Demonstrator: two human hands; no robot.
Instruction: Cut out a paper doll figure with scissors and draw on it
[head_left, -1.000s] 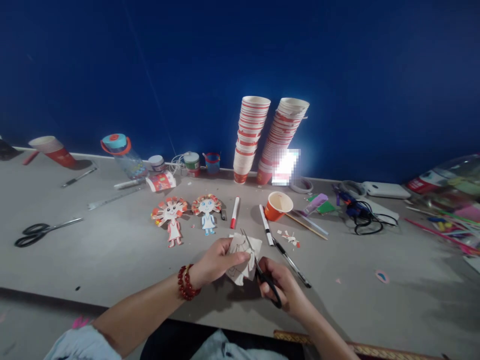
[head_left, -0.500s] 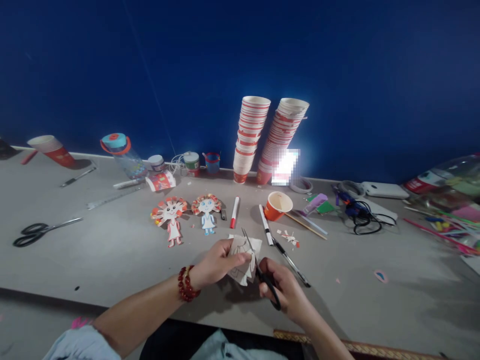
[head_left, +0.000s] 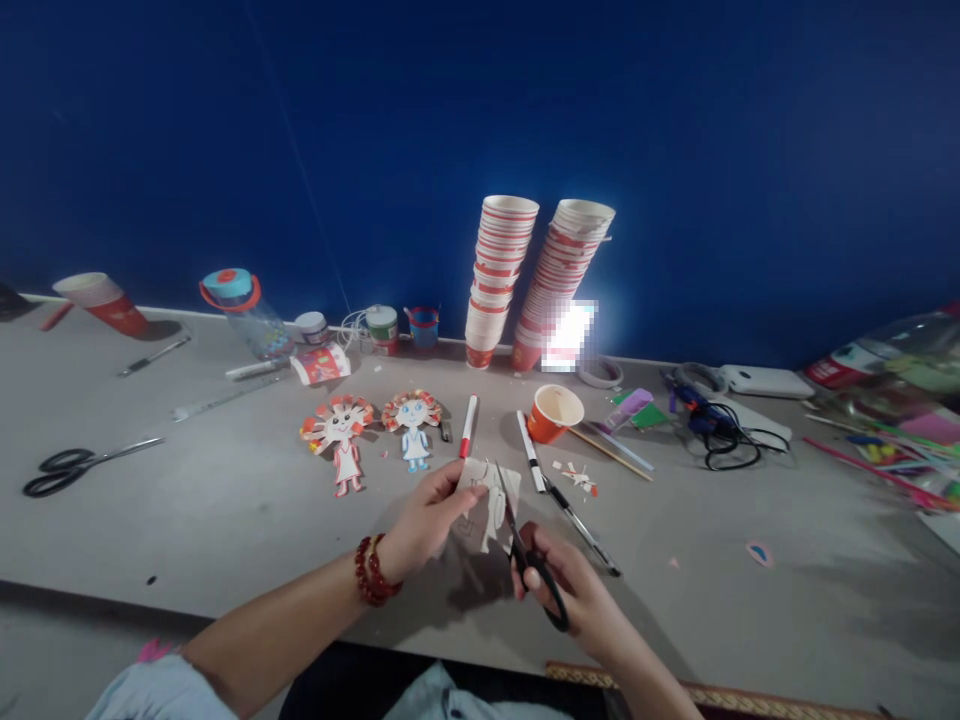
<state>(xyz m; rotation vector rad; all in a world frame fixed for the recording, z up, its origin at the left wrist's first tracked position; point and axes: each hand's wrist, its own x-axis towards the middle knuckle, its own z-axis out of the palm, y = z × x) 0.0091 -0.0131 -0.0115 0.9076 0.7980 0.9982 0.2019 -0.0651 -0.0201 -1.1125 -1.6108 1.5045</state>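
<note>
Midway through the third figure: two finished paper dolls lying ahead, left hand pinching the drawn paper piece above the table, right hand closed around black scissors biting its edge, most outline uncut.

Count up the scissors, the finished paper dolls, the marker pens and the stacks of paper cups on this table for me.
Scissors: 2, one black pair in the right hand at, one lying at far left.
Finished paper dolls: 2.
Marker pens: 2, red and black.
Cup stacks: 2.
Total: 8.
</note>
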